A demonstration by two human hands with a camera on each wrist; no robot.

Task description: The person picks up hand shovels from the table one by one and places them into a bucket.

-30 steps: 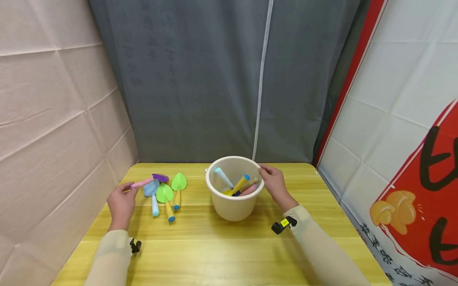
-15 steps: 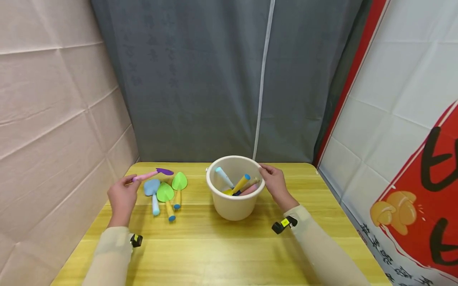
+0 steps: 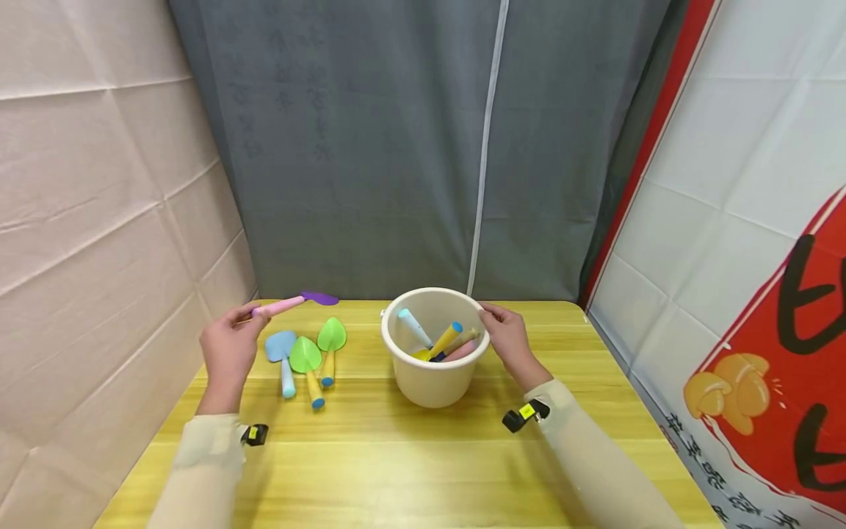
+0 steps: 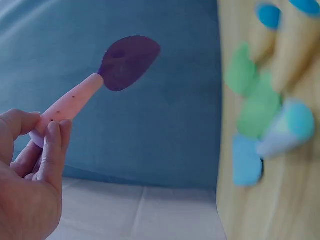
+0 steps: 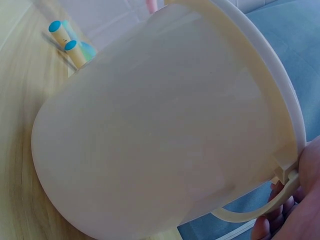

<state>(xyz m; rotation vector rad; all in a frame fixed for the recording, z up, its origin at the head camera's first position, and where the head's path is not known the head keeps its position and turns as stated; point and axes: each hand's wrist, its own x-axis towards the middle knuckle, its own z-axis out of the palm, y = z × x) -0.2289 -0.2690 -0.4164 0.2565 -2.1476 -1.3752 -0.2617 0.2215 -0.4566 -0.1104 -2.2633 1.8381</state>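
Observation:
My left hand (image 3: 231, 349) pinches the end of a pink handle, part of a toy shovel (image 4: 75, 102) with a purple blade. The shovel is held up above the table's far left, blade pointing right. Below it lie a blue shovel (image 3: 280, 347) and two green-bladed shovels (image 3: 305, 356) with yellow handles. My right hand (image 3: 507, 342) grips the rim of a cream bucket (image 5: 160, 120) on its right side, fingers near the bucket's handle (image 5: 255, 212). Inside the bucket several handles stick up, among them a light blue one (image 3: 413, 327) and a yellow one (image 3: 449, 338).
A wooden table (image 3: 370, 470) carries everything. Behind it hangs a grey curtain (image 3: 370, 147). Pale cloth (image 3: 106, 257) stands along the left, and a white sheet with a red print (image 3: 793, 353) along the right.
My left hand has raised the pink-handled shovel off the pile and a little to the right, its blade now above the other shovels. The right hand and bucket stay almost still.

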